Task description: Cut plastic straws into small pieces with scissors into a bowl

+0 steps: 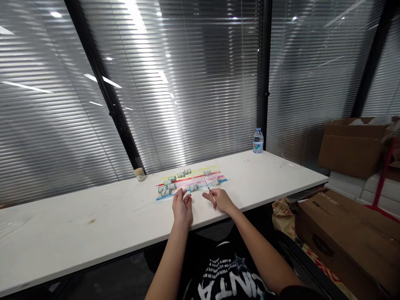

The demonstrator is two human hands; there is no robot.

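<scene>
My right hand (220, 200) is closed round a thin, slender pointed tool (210, 191), whose exact kind I cannot make out. Its tip points up and away, over clear plastic at the right of the small rolls. My left hand (182, 207) rests palm-up near the table's front edge, fingers loosely curled and apart, with nothing visible in it. Just beyond it lies a small green-and-white roll (193, 187). Several similar rolls (166, 192) lie on clear plastic with coloured strips: a red strip (184, 179), a yellow strip (203, 168) and a blue strip (162, 198).
The long white table (93, 237) runs along a wall of blinds. A water bottle (258, 141) stands at its back right, a small lidded tub (139, 174) at the back left. Cardboard boxes (350, 233) and a paper bag (283, 214) crowd the right side.
</scene>
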